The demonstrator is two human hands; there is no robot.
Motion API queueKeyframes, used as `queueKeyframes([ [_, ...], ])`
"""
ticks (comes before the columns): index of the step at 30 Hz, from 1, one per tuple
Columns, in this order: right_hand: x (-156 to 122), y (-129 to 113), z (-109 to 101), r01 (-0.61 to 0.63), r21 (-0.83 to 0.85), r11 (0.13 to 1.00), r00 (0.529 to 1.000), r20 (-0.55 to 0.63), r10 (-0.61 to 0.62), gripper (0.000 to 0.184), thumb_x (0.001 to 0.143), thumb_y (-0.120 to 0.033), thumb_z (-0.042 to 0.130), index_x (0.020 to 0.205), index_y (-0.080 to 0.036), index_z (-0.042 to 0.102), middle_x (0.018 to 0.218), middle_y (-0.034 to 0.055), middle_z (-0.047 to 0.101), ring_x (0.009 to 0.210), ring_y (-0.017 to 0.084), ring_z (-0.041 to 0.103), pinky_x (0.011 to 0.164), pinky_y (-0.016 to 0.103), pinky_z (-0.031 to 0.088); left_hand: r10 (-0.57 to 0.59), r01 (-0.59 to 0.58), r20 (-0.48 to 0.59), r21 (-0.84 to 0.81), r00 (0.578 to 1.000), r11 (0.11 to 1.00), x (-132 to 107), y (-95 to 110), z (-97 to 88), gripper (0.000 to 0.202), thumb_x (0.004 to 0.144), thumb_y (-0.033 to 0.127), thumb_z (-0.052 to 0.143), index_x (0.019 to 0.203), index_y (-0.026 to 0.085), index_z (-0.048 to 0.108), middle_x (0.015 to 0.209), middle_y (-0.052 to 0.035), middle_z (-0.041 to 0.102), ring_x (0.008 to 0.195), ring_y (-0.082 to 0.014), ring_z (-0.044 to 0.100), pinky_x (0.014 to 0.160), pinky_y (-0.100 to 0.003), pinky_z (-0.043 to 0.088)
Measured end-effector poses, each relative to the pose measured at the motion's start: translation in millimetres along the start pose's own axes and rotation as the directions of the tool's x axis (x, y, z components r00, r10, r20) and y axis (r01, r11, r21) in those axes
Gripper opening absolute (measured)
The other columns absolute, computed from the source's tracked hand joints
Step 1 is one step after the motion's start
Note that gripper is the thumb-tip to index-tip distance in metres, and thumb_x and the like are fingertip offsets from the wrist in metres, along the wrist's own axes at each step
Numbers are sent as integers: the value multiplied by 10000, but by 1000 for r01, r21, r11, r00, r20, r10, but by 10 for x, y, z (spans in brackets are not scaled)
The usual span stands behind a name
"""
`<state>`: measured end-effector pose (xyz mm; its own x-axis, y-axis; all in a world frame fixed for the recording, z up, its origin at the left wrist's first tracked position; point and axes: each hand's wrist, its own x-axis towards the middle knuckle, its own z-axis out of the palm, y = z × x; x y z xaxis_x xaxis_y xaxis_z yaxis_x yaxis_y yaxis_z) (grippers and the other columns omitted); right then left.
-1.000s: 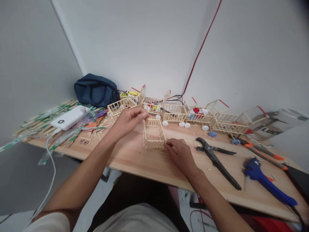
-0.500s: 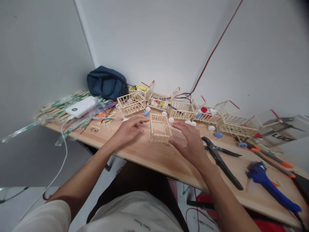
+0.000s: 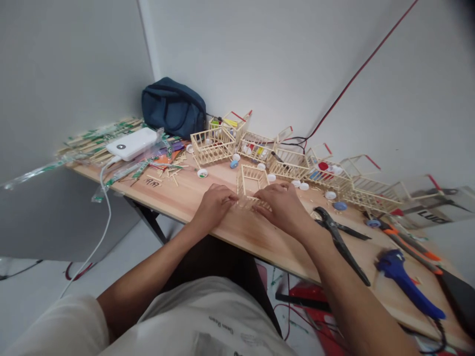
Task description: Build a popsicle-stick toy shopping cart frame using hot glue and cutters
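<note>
A small open basket of pale wooden sticks (image 3: 254, 173) sits on the table in front of me. My left hand (image 3: 217, 203) has its thumb and fingers pinched at the near left corner of this basket. Over its near right side lies my right hand (image 3: 282, 205), with bent fingers gripping that edge and hiding part of the wall. Behind stand several like stick baskets, one of them a basket (image 3: 213, 146) without a handle at the left. White bottle caps (image 3: 271, 177) and a blue cap (image 3: 233, 164) lie just beyond my hands.
At right lie black-handled pliers (image 3: 339, 242), a blue glue gun (image 3: 406, 282) and orange-and-black pliers (image 3: 410, 244). A white power bank (image 3: 131, 144) with a cable rests on wrapped sticks at left. A blue bag (image 3: 173, 106) stands by the wall. Loose stick pieces (image 3: 173, 174) are scattered nearby.
Both hands have moved in from beside the small stick basket onto its near corners, and the fingers have closed on it. The view has tilted and shifted slightly.
</note>
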<state>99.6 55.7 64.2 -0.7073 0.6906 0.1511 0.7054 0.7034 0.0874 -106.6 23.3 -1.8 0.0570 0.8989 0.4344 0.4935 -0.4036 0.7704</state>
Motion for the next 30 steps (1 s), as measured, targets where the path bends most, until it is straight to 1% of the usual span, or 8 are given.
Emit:
queueKeyframes([
  [5, 60, -28, -59, 8, -42, 999, 997, 79, -4, 136, 900, -293, 610, 888, -196, 704, 864, 85, 738, 914, 257, 635, 907, 427, 277, 11, -11, 6, 28, 1000, 1000, -11, -5, 30, 182, 717, 51, 648, 736, 220, 713, 801, -27, 727, 836, -209, 620, 830, -349, 435],
  [10, 90, -67, -118, 8, -64, 998, 990, 144, 1, 190, 943, -296, 548, 905, -199, 707, 870, 70, 743, 934, 236, 627, 926, 400, 227, 1, -5, 41, 116, 999, 993, -17, 14, 18, 153, 756, 77, 655, 778, 207, 731, 807, -18, 734, 830, -186, 628, 810, -317, 449],
  [13, 93, -93, -143, -6, -61, 998, 985, 170, 17, 228, 961, -316, 521, 916, -202, 714, 896, 66, 750, 941, 233, 628, 929, 396, 208, -1, -5, 44, 143, 999, 990, -16, 4, 26, 125, 766, 93, 661, 763, 197, 731, 802, -18, 739, 815, -179, 635, 808, -311, 453],
  [22, 113, -144, -149, -18, -40, 999, 985, 171, 25, 236, 972, -292, 494, 879, -194, 687, 889, 58, 752, 897, 223, 629, 895, 378, 205, -25, 22, 16, 157, 1000, 987, -16, -4, 24, 114, 775, 139, 651, 739, 207, 734, 776, -11, 737, 807, -182, 634, 773, -292, 459],
  [30, 98, -111, -60, -6, -67, 998, 995, 94, 13, 277, 977, -320, 470, 858, -194, 687, 834, 65, 736, 837, 213, 615, 875, 373, 213, -40, 38, 12, 130, 999, 991, -13, 18, -2, 115, 791, 164, 640, 762, 204, 743, 799, -16, 742, 821, -186, 634, 771, -288, 460],
])
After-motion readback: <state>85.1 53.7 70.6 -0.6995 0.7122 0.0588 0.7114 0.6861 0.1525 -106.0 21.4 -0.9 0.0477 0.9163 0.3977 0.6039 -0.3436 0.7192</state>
